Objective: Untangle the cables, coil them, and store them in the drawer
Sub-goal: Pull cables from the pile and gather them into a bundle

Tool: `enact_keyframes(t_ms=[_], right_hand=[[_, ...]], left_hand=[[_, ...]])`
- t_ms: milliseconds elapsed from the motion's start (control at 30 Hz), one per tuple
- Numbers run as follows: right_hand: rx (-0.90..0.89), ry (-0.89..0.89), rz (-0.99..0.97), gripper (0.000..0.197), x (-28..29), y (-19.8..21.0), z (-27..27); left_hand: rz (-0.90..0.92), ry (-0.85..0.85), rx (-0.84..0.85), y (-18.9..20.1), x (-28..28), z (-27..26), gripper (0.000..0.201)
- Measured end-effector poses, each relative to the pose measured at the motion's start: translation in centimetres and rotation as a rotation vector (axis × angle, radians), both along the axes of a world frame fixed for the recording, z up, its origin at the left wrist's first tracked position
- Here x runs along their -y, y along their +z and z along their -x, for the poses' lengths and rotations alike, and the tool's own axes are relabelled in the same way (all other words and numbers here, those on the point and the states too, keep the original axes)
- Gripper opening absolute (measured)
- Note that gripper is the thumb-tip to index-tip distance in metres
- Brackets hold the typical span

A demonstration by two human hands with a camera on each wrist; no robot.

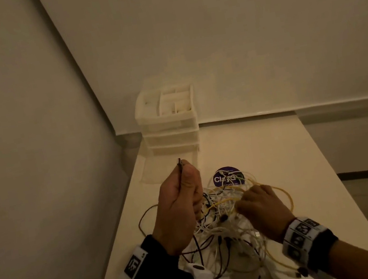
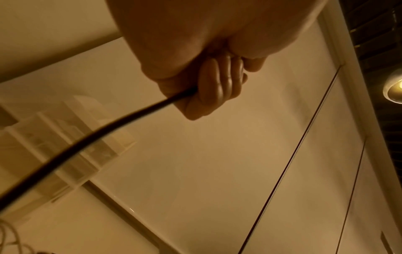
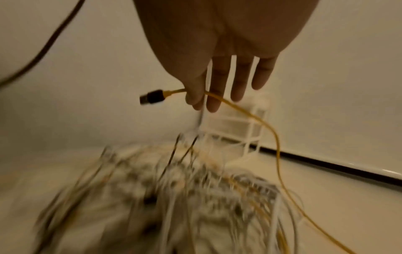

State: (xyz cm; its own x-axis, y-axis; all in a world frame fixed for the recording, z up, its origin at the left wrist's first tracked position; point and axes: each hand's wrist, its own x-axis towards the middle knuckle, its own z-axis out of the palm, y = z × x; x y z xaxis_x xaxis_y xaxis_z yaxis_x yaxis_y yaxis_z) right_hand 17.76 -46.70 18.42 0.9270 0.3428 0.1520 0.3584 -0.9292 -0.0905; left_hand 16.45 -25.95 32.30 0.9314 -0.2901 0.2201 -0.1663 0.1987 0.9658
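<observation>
Left hand [image 1: 179,204]: raised above the pale desk [image 1: 278,152], fingers curled into a fist round a thin dark brown cable [image 2: 87,142]. The cable's plug end [image 1: 179,162] stood out of the top of the fist, pointing up and away from the person; its long axis ran through the fist and down toward the wrist, then off to the heap below. In the left wrist view the fingers [image 2: 217,80] were folded tight over the cable.

Right hand [image 1: 261,209]: lower than the left and to its right, back of the hand upward, just over the heap. Thumb and forefinger pinched a thin yellow cable [image 3: 261,123] a short way behind its dark USB plug [image 3: 152,97]; the other fingers [image 3: 241,80] hung straight and slightly apart. The plug pointed out sideways from the thumb, its long axis near level; the yellow cable ran from the pinch in an arc away from the hand and down into the heap.

Tangled heap of white, yellow and dark cables [image 1: 228,227]: lay on the desk under and between both hands, blurred in the right wrist view.

Round purple sticker with white lettering [image 1: 227,177]: on the desk just beyond the right hand, partly crossed by cables.

Translucent white plastic drawer unit [image 1: 168,120]: at the desk's far edge by the wall, well beyond the left hand; its lowest drawer [image 1: 166,169] was drawn out toward the hands.
</observation>
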Motion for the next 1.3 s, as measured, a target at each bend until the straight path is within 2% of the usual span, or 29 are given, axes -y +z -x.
enact_keyframes(t_ms=[33, 100, 167, 267, 400, 533, 667, 733, 800, 867, 967, 1033, 1133, 1300], right_hand=[[0.027, -0.073, -0.130, 0.003, 0.8, 1.2, -0.1], [-0.008, -0.185, -0.491, 0.017, 1.8, 4.0, -0.2], [-0.054, -0.247, -0.809, 0.022, 1.8, 7.2, 0.3], [-0.075, -0.195, -1.061, 0.027, -0.2, 11.4, 1.8], [-0.062, -0.126, -1.081, 0.034, -2.9, 13.3, 2.9], [-0.031, -0.130, -1.036, 0.029, -3.1, 12.5, 3.4], [-0.163, -0.113, -0.970, 0.031, -2.3, 9.7, 5.0], [-0.273, -0.109, -0.939, 0.025, -1.6, 7.7, 5.9], [-0.376, -0.150, -0.974, 0.022, -0.9, 6.5, 6.6], [-0.392, -0.191, -0.992, 0.025, -0.6, 6.6, 6.5], [-0.304, -0.212, -0.962, 0.030, -1.1, 8.0, 5.4], [-0.262, -0.207, -0.958, 0.035, -1.5, 9.6, 4.5], [-0.236, -0.214, -1.050, 0.034, -1.3, 11.5, 3.6], [-0.276, -0.191, -1.207, 0.034, -0.3, 12.3, 3.5]], left_hand=[[-0.003, 0.022, -0.011, -0.1, 0.5, -0.4, 0.051], [-0.020, 0.074, -0.031, -0.5, 1.7, -1.5, 0.049], [-0.067, 0.109, -0.016, -0.9, 3.1, -2.4, 0.051], [-0.192, 0.103, 0.056, -1.5, 5.2, -3.4, 0.041], [-0.160, 0.067, 0.114, -1.4, 7.3, -3.7, 0.030], [-0.198, 0.161, 0.141, -1.3, 7.5, -4.4, 0.033], [-0.011, 0.271, 0.034, 1.0, 5.3, -7.2, 0.043], [0.096, 0.257, -0.005, 3.0, 3.7, -8.0, 0.042], [0.118, 0.196, -0.014, 3.8, 2.3, -8.3, 0.038], [-0.041, 0.142, 0.073, 3.5, 1.2, -7.9, 0.035], [-0.531, -0.001, 0.403, 1.6, 1.1, -6.1, 0.022], [-0.713, -0.107, 0.459, 0.1, 2.2, -4.6, 0.013], [-0.696, -0.130, 0.381, -1.6, 3.4, -3.1, 0.026], [-0.681, -0.105, 0.424, -1.7, 3.3, -2.8, 0.010]])
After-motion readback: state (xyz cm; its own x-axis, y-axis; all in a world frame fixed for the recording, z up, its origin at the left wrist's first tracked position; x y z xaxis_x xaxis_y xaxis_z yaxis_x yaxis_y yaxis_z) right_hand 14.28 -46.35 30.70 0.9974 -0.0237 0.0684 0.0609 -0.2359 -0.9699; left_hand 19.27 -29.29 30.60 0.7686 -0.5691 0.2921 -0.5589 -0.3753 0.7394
